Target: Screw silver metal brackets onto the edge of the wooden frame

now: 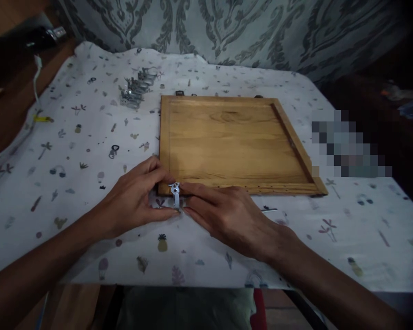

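Note:
A small silver metal fitting (pixel 176 196) stands upright at the near left corner of a framed wooden panel (pixel 223 142). My left hand (pixel 134 197) pinches it, forefinger at the top and thumb at the bottom. My right hand (pixel 227 211) closes on the same fitting from the right, its fingertips against it. The exact kind of fitting cannot be made out. Along the panel's near edge run several small dark holes. A thin metal rod (pixel 269 210) lies just beyond my right hand, partly hidden by it.
Several similar metal fittings (pixel 137 88) lie in a row at the back left on the patterned cloth (pixel 89 183). A white cable (pixel 37 82) and a yellow item (pixel 43 119) are at the left edge. A blurred-out patch (pixel 351 146) covers the right side. A patterned wall (pixel 220 27) rises behind.

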A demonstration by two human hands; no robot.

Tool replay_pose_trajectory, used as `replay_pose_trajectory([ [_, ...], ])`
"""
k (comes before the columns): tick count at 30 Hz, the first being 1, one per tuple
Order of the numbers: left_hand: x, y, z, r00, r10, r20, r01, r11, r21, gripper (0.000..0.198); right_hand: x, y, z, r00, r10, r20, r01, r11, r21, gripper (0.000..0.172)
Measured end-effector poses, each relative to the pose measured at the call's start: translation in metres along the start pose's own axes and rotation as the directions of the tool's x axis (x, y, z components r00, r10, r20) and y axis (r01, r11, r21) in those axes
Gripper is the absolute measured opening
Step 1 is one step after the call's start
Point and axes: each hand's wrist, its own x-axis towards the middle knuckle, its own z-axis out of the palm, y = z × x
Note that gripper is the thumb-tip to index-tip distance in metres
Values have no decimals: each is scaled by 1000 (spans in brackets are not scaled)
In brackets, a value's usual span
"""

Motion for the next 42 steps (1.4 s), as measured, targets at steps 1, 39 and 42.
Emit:
replay_pose_trajectory([
  [1, 0, 1, 0, 1000, 0, -3, 0, 1000, 6, 31, 0, 0, 0, 1000, -7, 10, 7, 1000, -22, 27],
  [39, -2, 9, 1, 994, -104, -9, 104, 995, 5, 33, -7, 4, 3, 997, -12, -74, 12, 1000, -8, 38],
  [42, -2, 10, 0, 995, -101, 3, 101, 995, 5, 32, -4, 3, 3, 997, -11, -72, 10, 1000, -8, 41],
])
